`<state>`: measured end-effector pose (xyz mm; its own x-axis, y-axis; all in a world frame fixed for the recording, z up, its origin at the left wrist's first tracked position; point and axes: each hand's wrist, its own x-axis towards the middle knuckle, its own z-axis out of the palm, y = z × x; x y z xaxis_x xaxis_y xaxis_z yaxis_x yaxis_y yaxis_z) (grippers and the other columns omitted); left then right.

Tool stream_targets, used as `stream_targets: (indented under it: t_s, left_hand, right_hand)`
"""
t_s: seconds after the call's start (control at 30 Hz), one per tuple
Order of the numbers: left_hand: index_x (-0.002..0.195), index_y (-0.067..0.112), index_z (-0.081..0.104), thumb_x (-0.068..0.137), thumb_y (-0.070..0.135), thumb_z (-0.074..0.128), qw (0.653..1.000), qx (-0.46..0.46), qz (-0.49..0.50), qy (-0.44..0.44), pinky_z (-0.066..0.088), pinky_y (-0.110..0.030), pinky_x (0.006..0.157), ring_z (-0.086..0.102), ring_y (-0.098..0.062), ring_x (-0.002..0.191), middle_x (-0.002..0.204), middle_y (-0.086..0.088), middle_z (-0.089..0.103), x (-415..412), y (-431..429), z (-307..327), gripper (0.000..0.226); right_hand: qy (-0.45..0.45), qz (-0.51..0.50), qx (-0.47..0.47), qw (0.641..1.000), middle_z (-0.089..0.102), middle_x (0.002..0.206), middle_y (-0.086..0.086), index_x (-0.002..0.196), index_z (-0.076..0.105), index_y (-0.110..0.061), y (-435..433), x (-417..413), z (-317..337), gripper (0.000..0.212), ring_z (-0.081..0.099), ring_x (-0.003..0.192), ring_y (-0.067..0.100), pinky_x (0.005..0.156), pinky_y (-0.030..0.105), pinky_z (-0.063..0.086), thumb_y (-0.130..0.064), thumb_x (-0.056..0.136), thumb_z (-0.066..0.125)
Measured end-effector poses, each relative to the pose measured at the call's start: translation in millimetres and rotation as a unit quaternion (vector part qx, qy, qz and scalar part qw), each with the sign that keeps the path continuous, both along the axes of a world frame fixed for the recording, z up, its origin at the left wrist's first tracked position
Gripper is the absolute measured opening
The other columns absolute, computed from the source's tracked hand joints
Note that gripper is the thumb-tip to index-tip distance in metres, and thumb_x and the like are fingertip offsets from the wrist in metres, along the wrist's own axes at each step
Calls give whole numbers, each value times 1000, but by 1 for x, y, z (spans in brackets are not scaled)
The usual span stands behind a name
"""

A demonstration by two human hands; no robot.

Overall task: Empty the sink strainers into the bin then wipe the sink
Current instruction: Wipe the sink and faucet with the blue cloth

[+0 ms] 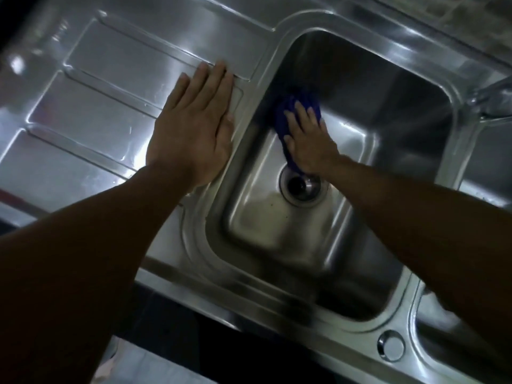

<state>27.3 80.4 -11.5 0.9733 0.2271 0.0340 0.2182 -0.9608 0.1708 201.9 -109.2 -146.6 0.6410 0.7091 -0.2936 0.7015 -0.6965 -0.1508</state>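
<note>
Risk of cloth (280, 124) dragging into open drain (300, 187) just beside it — right hand (310, 142) flat, pressing cloth; left hand (194, 126) flat on drainboard (97, 106).

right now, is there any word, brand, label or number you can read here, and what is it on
No text reads clearly.
Faint mark on the drainboard, far left corner: possibly a stamp, too blurred to read.
Sink and blue cloth: no lettering visible.

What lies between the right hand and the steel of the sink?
A blue cloth: the right hand presses it with straight fingers onto the sink, beside the drain. The head view shows this.
</note>
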Motion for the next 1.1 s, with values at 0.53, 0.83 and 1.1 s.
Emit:
stream_targets:
  t_s: [0.53,0.83,1.1]
  left_hand:
    - [160,12,11,106,39,15,1000,6,-7,8,7,-44,128,3,-23,157,169,-9,9,1,-1,4,61]
    - [159,8,19,106,35,21,1000,6,-10,-7,10,-47,127,9,-27,156,167,-12,16,0,-2,6,60]
    - [160,11,16,106,37,20,1000,-9,-7,-11,8,-45,127,5,-23,157,168,-9,12,1,1,1,60]
  right_hand:
    - [276,170,54,944,55,135,9,124,69,-13,-75,-151,48,34,45,125,25,105,33,36,-8,90,65]
    - [90,-66,-176,978,15,163,21,153,28,-7,-113,-135,47,55,23,148,42,116,54,30,-15,101,45]
    - [1,-279,-25,960,-6,168,10,160,-5,-17,-74,-77,-6,73,-3,154,36,123,55,2,-46,103,29]
